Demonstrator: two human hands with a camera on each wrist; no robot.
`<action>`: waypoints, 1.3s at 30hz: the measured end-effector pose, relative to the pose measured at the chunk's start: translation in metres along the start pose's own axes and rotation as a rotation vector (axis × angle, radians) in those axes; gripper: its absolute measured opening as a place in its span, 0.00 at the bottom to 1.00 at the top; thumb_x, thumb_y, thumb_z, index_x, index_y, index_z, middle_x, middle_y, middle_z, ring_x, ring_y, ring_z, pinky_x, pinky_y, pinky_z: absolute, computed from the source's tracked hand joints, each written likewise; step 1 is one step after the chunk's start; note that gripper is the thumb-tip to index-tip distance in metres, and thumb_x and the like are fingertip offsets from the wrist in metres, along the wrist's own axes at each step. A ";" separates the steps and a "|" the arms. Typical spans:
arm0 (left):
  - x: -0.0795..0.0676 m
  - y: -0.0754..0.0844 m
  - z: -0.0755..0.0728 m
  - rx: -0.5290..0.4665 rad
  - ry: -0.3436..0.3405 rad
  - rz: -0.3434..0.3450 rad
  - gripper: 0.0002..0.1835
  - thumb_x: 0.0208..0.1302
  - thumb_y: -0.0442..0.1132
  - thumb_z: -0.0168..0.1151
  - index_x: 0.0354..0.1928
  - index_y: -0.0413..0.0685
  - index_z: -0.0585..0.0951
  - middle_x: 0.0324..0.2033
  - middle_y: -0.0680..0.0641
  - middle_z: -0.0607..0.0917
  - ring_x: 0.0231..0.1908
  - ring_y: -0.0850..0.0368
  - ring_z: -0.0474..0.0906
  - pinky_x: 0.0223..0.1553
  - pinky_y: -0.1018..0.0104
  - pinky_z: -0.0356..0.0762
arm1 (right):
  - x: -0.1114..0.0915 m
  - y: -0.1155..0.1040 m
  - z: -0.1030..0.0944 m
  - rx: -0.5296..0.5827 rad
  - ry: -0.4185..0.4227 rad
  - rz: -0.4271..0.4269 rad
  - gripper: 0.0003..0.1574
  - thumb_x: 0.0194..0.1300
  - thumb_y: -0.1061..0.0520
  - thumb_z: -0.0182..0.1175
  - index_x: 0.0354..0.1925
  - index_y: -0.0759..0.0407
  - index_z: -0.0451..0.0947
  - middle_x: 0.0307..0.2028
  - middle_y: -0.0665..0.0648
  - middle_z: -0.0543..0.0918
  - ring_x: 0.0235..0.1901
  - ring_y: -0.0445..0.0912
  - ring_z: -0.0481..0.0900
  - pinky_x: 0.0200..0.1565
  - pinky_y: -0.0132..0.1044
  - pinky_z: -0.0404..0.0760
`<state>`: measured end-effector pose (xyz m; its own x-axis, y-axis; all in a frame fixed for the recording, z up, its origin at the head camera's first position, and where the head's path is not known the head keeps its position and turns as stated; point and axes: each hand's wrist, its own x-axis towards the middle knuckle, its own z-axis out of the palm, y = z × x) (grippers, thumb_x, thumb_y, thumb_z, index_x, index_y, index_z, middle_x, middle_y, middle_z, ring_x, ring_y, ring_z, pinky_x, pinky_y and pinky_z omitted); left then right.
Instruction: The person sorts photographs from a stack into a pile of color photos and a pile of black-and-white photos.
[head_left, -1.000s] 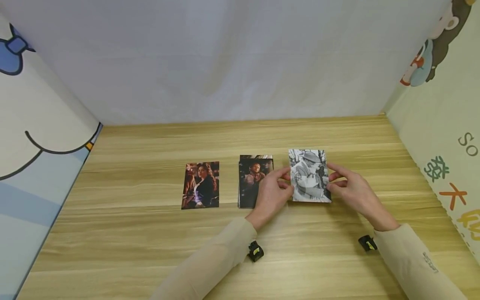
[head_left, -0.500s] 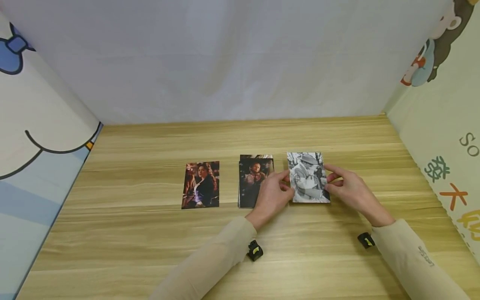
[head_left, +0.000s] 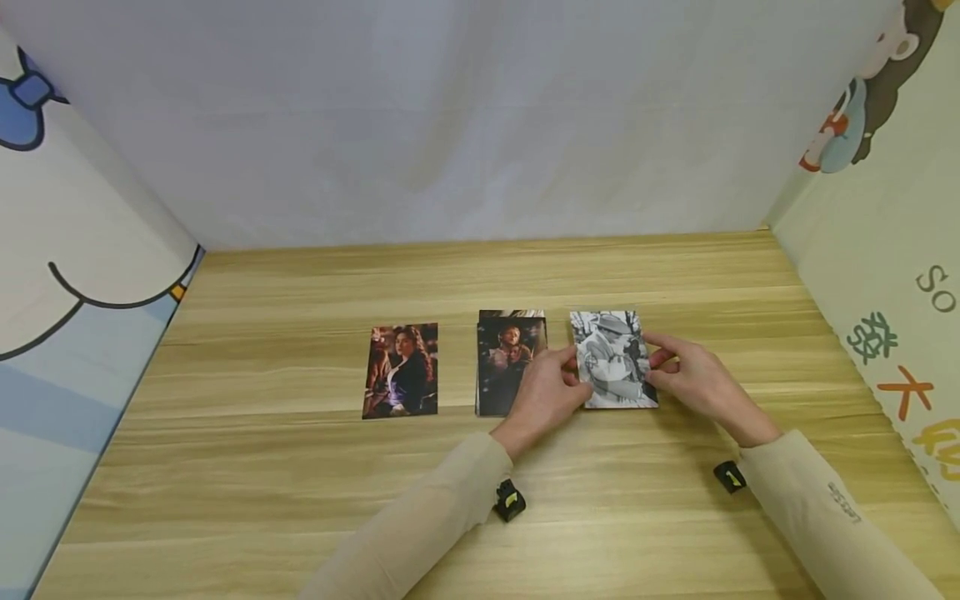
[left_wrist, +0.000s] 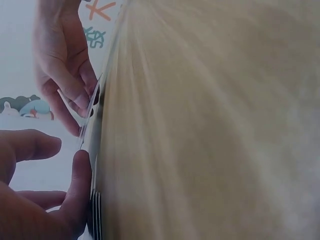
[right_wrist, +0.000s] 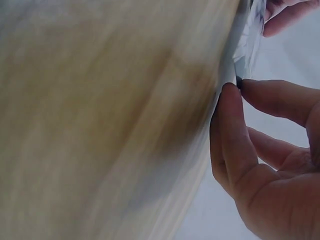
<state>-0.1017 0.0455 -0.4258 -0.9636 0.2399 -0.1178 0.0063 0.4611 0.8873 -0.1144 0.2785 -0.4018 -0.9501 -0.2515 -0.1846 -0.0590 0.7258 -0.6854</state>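
A black-and-white photo card (head_left: 611, 358), showing a figure in a hat, is close over the wooden table, right of a small stack. My right hand (head_left: 697, 379) pinches its right edge between thumb and finger, as the right wrist view also shows at the card's edge (right_wrist: 242, 45). At its lower left corner is my left hand (head_left: 547, 392). In the left wrist view one left fingertip (left_wrist: 81, 162) touches near the card edge, while the other finger stands apart from it. The stack of dark photo cards (head_left: 498, 387) is partly covered by the left hand.
A single colour photo card (head_left: 402, 371) of a seated figure lies left of the stack. The wooden table (head_left: 262, 483) is bounded by a pale wall (head_left: 480, 125) at the back and printed panels on both sides. Each wrist carries a small black device (head_left: 510, 502).
The black-and-white card has come down toward the table and slightly left, its top edge nearer to me. My right hand has shifted left with it; my left hand has hardly moved.
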 end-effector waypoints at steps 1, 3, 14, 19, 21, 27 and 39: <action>0.000 0.000 0.000 0.007 -0.006 0.000 0.36 0.57 0.31 0.71 0.70 0.34 0.74 0.48 0.45 0.83 0.36 0.64 0.80 0.38 0.75 0.79 | 0.000 0.000 0.000 -0.002 -0.001 0.000 0.40 0.66 0.65 0.64 0.72 0.75 0.64 0.46 0.68 0.83 0.42 0.53 0.83 0.35 0.32 0.78; 0.001 0.000 -0.001 0.034 -0.018 0.011 0.31 0.57 0.32 0.72 0.64 0.34 0.79 0.45 0.45 0.83 0.36 0.63 0.79 0.38 0.73 0.79 | 0.001 0.001 0.000 -0.009 -0.004 -0.004 0.40 0.65 0.65 0.64 0.72 0.76 0.64 0.46 0.68 0.83 0.42 0.53 0.83 0.35 0.33 0.78; 0.007 0.005 -0.006 0.186 -0.102 0.022 0.08 0.60 0.38 0.72 0.34 0.46 0.81 0.34 0.49 0.78 0.37 0.57 0.71 0.36 0.67 0.72 | 0.003 0.001 0.000 -0.057 -0.020 -0.007 0.40 0.64 0.64 0.66 0.70 0.77 0.65 0.45 0.69 0.83 0.43 0.56 0.83 0.41 0.42 0.81; 0.009 0.006 -0.009 0.215 -0.122 0.034 0.14 0.61 0.40 0.72 0.27 0.45 0.75 0.29 0.50 0.76 0.33 0.57 0.68 0.31 0.68 0.68 | 0.004 0.001 -0.001 -0.061 -0.022 -0.007 0.40 0.64 0.65 0.65 0.70 0.78 0.65 0.44 0.69 0.83 0.42 0.56 0.83 0.41 0.42 0.80; 0.010 0.006 -0.010 0.228 -0.127 0.041 0.17 0.61 0.41 0.72 0.25 0.46 0.72 0.27 0.51 0.75 0.31 0.58 0.67 0.30 0.68 0.67 | 0.004 0.000 -0.001 -0.060 -0.023 -0.008 0.40 0.64 0.65 0.65 0.70 0.78 0.65 0.44 0.69 0.83 0.42 0.56 0.83 0.40 0.41 0.80; 0.011 0.006 -0.011 0.225 -0.131 0.049 0.21 0.62 0.42 0.71 0.22 0.49 0.67 0.22 0.53 0.68 0.27 0.59 0.62 0.27 0.69 0.61 | 0.004 0.000 -0.002 -0.073 -0.020 -0.006 0.39 0.65 0.64 0.65 0.70 0.78 0.66 0.44 0.68 0.84 0.42 0.56 0.83 0.40 0.42 0.79; -0.001 0.010 -0.010 0.079 -0.148 -0.002 0.24 0.64 0.43 0.71 0.57 0.35 0.82 0.37 0.47 0.84 0.31 0.59 0.79 0.32 0.68 0.79 | -0.002 -0.001 -0.006 -0.075 0.001 0.061 0.41 0.72 0.55 0.62 0.72 0.77 0.63 0.52 0.71 0.82 0.52 0.65 0.82 0.50 0.52 0.82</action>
<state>-0.1037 0.0411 -0.4125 -0.9136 0.3600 -0.1889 0.0313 0.5256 0.8502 -0.1141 0.2817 -0.3964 -0.9531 -0.2041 -0.2236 -0.0234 0.7860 -0.6178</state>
